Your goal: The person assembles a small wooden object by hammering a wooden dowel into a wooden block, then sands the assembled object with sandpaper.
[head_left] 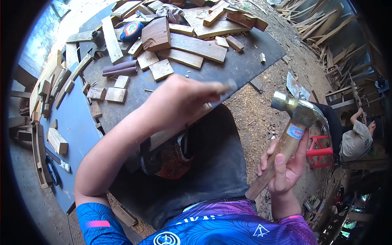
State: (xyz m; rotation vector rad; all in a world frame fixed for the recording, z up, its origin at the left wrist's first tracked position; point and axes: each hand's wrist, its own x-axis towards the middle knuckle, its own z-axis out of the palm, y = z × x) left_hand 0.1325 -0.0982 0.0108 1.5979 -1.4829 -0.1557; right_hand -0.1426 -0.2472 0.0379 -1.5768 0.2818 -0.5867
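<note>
My right hand is wrapped around the wooden handle of a claw hammer. The hammer is held upright and tilted, its metal head at the top, with a blue and white label below the head. My left hand is raised over the near edge of the dark table, fingers closed and smeared by motion. A short, blurred, wood-coloured piece shows at its fingertips; its kind cannot be made out. Under the left wrist runs a strip of wood, partly hidden by the arm.
Wood blocks and offcuts cover the table's far side, with a tape measure and purple rolls among them. Dark cloth lies over my lap. Sawdust covers the floor. At the right are a red stool and another person.
</note>
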